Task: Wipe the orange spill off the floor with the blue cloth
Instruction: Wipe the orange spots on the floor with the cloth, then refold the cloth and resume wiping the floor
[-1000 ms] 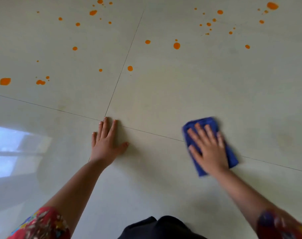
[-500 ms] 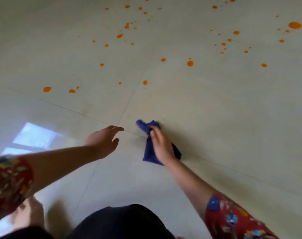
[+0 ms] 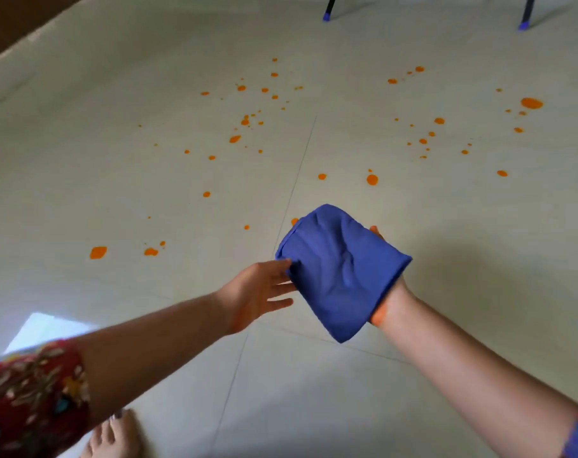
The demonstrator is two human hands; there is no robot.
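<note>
Straight fingers of our left hand touched the blue cloth, draped over our right hand, whose finger set we could not tell. Beneath, orange spill speckled pale floor tiles toward blue-tipped chair legs.

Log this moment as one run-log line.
blue cloth: off floor, draped over right hand | left hand: fingers straight, touching cloth edge | orange spill: many spots unwiped

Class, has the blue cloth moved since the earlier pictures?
Yes. The blue cloth has risen off the floor, now draped over the right hand.
</note>
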